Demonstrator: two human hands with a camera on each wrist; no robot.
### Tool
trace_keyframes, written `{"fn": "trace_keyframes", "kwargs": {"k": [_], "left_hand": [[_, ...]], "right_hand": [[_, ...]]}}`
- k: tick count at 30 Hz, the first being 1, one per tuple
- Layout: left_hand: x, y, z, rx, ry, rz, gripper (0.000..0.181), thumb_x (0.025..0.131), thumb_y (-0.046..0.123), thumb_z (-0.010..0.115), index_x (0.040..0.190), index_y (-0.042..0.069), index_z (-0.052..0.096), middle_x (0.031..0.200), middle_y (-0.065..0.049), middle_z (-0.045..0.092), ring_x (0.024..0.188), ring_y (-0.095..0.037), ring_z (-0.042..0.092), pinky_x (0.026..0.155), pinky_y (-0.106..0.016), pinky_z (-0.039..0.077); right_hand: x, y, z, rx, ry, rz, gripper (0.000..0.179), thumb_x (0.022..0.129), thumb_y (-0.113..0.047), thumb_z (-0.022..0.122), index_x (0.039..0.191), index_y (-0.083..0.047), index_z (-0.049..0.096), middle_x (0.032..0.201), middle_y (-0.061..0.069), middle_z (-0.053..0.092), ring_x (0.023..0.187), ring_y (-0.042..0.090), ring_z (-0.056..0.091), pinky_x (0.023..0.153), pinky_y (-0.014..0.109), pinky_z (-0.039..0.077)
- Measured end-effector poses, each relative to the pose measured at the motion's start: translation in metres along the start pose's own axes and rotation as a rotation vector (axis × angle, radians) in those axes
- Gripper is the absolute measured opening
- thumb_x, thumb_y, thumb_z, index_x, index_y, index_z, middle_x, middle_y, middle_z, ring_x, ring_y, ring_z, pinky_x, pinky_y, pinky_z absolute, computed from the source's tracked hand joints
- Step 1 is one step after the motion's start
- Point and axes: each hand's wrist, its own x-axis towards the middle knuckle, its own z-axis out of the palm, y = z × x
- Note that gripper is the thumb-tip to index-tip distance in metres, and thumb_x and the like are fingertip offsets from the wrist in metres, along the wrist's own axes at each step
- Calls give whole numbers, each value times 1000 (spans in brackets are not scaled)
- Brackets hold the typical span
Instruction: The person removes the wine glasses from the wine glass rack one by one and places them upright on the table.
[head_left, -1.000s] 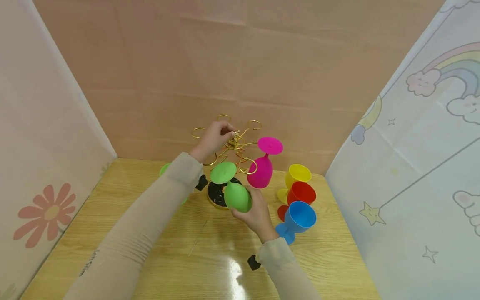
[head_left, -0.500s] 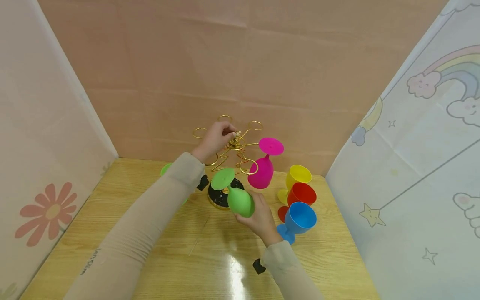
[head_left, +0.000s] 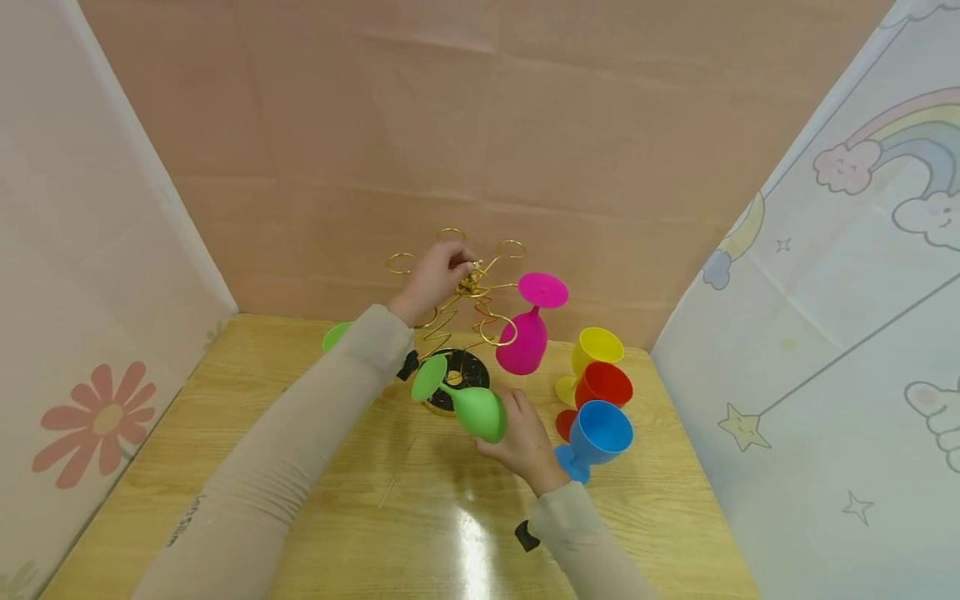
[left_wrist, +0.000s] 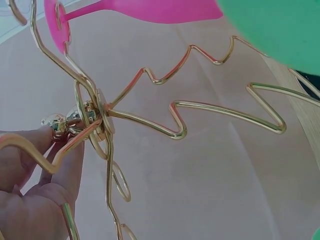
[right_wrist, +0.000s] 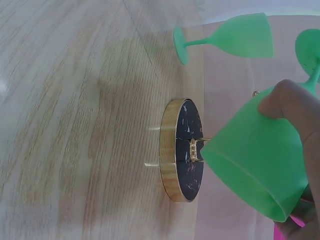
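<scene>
My left hand (head_left: 437, 277) pinches the gold knob (left_wrist: 60, 125) at the top of a gold wire glass rack (head_left: 495, 329), whose black round base (head_left: 468, 369) stands on the table. My right hand (head_left: 522, 439) grips a green goblet (head_left: 480, 414) by its bowl. The goblet is tilted, its foot pointing left and its mouth turned toward the right palm, in front of the rack's base. A magenta goblet (head_left: 522, 343) hangs upside down from one of the rack's loops, to the right. Another green goblet (right_wrist: 245, 36) stands upright on the left, largely behind the left sleeve in the head view.
At the right of the wooden table (head_left: 660, 500), yellow (head_left: 597, 350), red (head_left: 604, 386) and blue (head_left: 601, 434) goblets stand close together in a row. A thin pale stick (head_left: 395, 477) lies in front of the rack. Cloth walls (head_left: 360, 150) close off the back and sides.
The green goblet in my right hand has come down and toward me, its foot tipping down from near the rack's loops. My left hand stays on the knob.
</scene>
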Motion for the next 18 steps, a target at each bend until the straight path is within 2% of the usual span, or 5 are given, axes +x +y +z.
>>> {"fn": "trace_keyframes", "kwargs": {"k": [6, 10, 18], "left_hand": [[0, 1, 2, 52, 32, 40, 17, 103, 3, 57, 114, -4, 67, 112, -18, 68, 96, -27, 64, 84, -36, 55], [0, 2, 3, 99, 61, 76, 15, 102, 2, 58, 111, -4, 68, 109, -19, 69, 92, -28, 63, 81, -37, 54], [1, 1, 5, 125, 61, 85, 15, 102, 2, 58, 112, -3, 69, 110, -18, 70, 97, -28, 65, 85, -38, 55]], "right_hand": [[2, -4, -8, -44, -32, -46, 81, 68, -20, 93, 136, 1, 54, 130, 17, 56, 110, 34, 59, 92, 51, 56], [3, -7, -12, -79, -42, -75, 81, 67, -19, 94, 135, -1, 56, 130, 15, 56, 112, 34, 58, 92, 51, 56], [5, -10, -17, -174, -20, -160, 81, 65, -18, 96, 134, -3, 56, 129, 17, 56, 111, 37, 58, 90, 53, 56]]}}
